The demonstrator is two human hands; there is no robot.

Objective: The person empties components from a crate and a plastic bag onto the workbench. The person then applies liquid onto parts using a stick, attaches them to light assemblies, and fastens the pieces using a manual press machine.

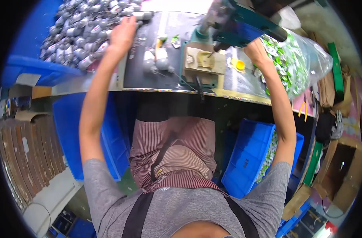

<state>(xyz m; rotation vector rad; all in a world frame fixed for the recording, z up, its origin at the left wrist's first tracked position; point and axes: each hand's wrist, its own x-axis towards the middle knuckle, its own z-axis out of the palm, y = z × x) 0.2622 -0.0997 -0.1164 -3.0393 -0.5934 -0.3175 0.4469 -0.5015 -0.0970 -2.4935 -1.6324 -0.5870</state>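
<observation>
My left hand (123,35) reaches over the edge of a heap of grey-and-white bulb-shaped pieces (79,33), fingers stretched out. Beside its fingertips lies one such grey-and-white piece (144,16); no firm grip on it shows. My right hand (254,50) is bent beside a pile of small green-and-white pieces (278,51), its fingers mostly hidden behind the press head (244,25). Between the hands, a beige block fixture (204,60) sits under the press. Two more bulb-shaped pieces (162,61) with thin ends lie on the black worktop (141,79), left of the fixture.
A blue bin (22,65) borders the grey heap. Clear plastic bag (315,59) lies around the green pieces. A yellow round piece (239,64) is right of the fixture. Blue crates (244,158) stand below the table, and yellow-handled pliers (303,109) hang at the right edge.
</observation>
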